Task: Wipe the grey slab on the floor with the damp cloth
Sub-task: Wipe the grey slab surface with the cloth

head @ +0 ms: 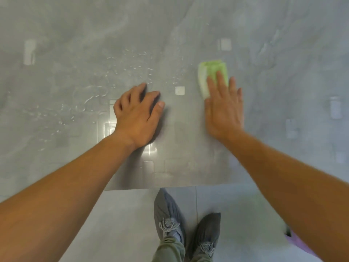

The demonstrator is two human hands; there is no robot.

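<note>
Grey slab, droplets | green cloth under right hand | shoes beside edge

Soft even light, slab glare, blurry

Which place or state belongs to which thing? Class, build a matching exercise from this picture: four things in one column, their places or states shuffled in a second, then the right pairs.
Column one
1. folded green cloth
2. left hand
3. right hand
4. grey laced shoes

Column two
A. on the pale floor tiles, off the grey stone slab
B. flat on the cloth, fingers straight
C. bare on the slab, fingers bent
D. partly under a hand

Pairs: 1-D, 2-C, 3-B, 4-A.
</note>
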